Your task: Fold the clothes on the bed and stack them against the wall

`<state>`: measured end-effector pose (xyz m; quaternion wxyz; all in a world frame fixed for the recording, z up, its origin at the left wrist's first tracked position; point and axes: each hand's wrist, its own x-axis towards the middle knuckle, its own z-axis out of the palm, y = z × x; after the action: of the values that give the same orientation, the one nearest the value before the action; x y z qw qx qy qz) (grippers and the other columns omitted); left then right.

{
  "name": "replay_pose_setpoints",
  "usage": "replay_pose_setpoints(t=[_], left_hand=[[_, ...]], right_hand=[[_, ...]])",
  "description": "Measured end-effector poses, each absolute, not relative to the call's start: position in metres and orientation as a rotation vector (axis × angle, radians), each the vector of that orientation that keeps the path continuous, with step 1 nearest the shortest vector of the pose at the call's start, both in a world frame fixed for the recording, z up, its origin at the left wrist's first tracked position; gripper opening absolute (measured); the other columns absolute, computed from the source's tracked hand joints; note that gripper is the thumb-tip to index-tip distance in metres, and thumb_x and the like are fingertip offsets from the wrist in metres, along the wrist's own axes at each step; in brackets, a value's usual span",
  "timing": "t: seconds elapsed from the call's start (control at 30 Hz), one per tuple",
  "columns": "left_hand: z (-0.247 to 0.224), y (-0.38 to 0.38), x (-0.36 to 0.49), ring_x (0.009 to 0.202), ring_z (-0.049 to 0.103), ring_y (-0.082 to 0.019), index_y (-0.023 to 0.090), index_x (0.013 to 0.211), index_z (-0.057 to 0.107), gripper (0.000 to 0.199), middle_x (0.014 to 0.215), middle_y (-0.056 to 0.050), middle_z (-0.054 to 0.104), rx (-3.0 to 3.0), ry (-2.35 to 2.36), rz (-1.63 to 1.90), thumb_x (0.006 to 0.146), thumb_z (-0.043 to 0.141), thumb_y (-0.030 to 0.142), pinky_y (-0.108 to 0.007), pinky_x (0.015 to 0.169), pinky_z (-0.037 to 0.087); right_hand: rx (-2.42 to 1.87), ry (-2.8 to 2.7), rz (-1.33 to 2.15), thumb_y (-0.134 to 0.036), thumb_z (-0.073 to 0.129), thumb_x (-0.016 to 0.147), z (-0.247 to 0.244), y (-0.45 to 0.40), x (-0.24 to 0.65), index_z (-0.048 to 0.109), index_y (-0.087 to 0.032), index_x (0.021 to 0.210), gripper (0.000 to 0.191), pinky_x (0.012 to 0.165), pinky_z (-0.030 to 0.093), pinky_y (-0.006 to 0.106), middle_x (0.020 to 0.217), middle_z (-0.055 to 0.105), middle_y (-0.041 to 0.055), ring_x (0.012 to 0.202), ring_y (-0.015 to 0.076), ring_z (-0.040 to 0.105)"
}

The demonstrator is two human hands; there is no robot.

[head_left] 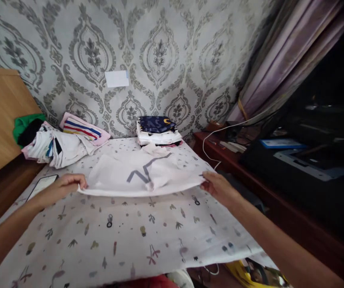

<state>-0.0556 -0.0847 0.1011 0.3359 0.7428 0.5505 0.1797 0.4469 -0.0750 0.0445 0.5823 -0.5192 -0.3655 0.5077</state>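
Below the near edge of the printed sheet [123, 228], toward its right corner, a yellow object [234, 269] is partly visible. Left hand [69, 183]: fingers closed, gripping the near left corner of a white garment [114, 168]. Right hand [216, 186]: thumb and fingers pinched on its near right corner. The garment is spread across the sheet's middle, toward the far edge; its near hem sags shallowly between the hands, and a grey zigzag stripe crosses its rumpled front. A phone [41, 187] lies at the left edge, just beyond the left wrist. At the far left corner: a heap of clothes [66, 148]. By the far edge, right of centre: a folded stack [158, 137], dark navy item uppermost. Contact between stack and garment cannot be determined. Behind stands a patterned wall [159, 56] bearing a pale card [117, 79].
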Motion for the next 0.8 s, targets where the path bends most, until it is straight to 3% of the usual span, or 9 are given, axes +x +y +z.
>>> replay_pose_setpoints(t=[0.13,0.27,0.43,0.53,0.67,0.8], left_hand=[[0.071,-0.091,-0.053,0.067,0.047,-0.017,0.020,0.068,0.048,0.023,0.069,-0.001,0.051,1.971,1.331,0.150,0.076,0.043,0.042,-0.027,0.064,0.038],[0.081,-0.091,-0.053,0.066,0.042,-0.016,0.020,0.069,0.046,0.025,0.069,-0.001,0.046,1.979,1.267,0.050,0.078,0.045,0.044,-0.026,0.062,0.035],[0.094,-0.098,-0.042,0.067,0.044,-0.017,0.021,0.065,0.046,0.029,0.066,0.000,0.045,1.815,1.145,-0.115,0.076,0.054,0.046,-0.026,0.065,0.044],[0.096,-0.101,-0.035,0.070,0.052,-0.020,0.022,0.066,0.051,0.027,0.070,-0.001,0.052,1.622,1.135,-0.209,0.073,0.061,0.047,-0.028,0.063,0.050],[0.091,-0.079,-0.031,0.069,0.059,-0.020,0.022,0.074,0.056,0.028,0.073,-0.003,0.061,1.557,1.167,-0.225,0.078,0.060,0.050,-0.027,0.056,0.049],[0.071,-0.033,-0.016,0.069,0.058,-0.018,0.022,0.079,0.053,0.024,0.073,-0.001,0.058,1.867,1.391,0.101,0.083,0.051,0.045,-0.026,0.058,0.046]], right_hand=[[-1.374,-0.795,1.384,-0.030,0.082,0.068,0.009,-0.104,0.459,0.059,-0.021,0.064,0.025,0.045,0.050,0.024,0.059,0.059,0.0014,0.051,0.0137,0.056],[-1.396,-0.847,1.366,-0.037,0.084,0.066,0.017,-0.112,0.468,0.057,-0.022,0.064,0.031,0.046,0.047,0.023,0.058,0.056,-0.0013,0.052,0.0126,0.055],[-1.480,-1.068,1.383,-0.053,0.078,0.067,0.030,-0.125,0.473,0.055,-0.023,0.066,0.038,0.049,0.043,0.026,0.055,0.057,-0.0013,0.051,0.0139,0.053],[-1.642,-1.338,1.365,-0.060,0.069,0.071,0.029,-0.131,0.480,0.052,-0.024,0.061,0.041,0.049,0.039,0.028,0.052,0.057,0.0000,0.049,0.0153,0.051],[-1.829,-1.795,0.838,-0.055,0.063,0.074,0.027,-0.109,0.484,0.048,-0.025,0.054,0.038,0.049,0.033,0.030,0.050,0.052,-0.0005,0.048,0.0165,0.046],[-1.821,-2.021,0.382,-0.040,0.057,0.081,0.029,-0.050,0.460,0.059,-0.025,0.072,0.018,0.057,0.036,0.030,0.062,0.060,0.0002,0.058,0.0180,0.054]])
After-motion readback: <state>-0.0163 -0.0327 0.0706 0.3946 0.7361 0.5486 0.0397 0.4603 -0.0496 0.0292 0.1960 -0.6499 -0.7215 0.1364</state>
